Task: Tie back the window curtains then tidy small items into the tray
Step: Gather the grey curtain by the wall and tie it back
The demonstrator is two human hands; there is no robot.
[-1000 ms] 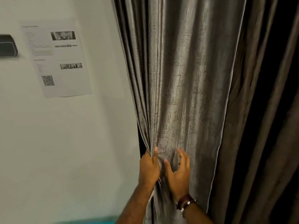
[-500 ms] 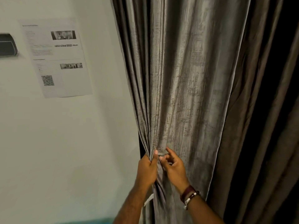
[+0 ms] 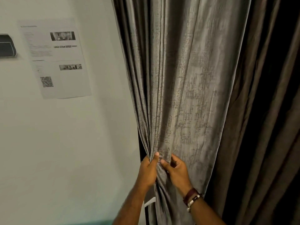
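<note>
Curtain-gathering step: left hand (image 3: 148, 170) grips the bunched grey curtain (image 3: 183, 95) at its left edge by the wall, right hand (image 3: 176, 170) pinches folds just beside it (no tie-back visible). Next, probably wrap a tie.

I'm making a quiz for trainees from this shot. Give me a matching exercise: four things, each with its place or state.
Things:
1. left hand
2. right hand
3. printed sheet
4. bracelet

Places or states:
A. stuck on the white wall
B. grips the gathered edge of the curtain
C. on the right wrist
D. fingers curled at the curtain's front

Pairs: 1-B, 2-D, 3-A, 4-C
</note>
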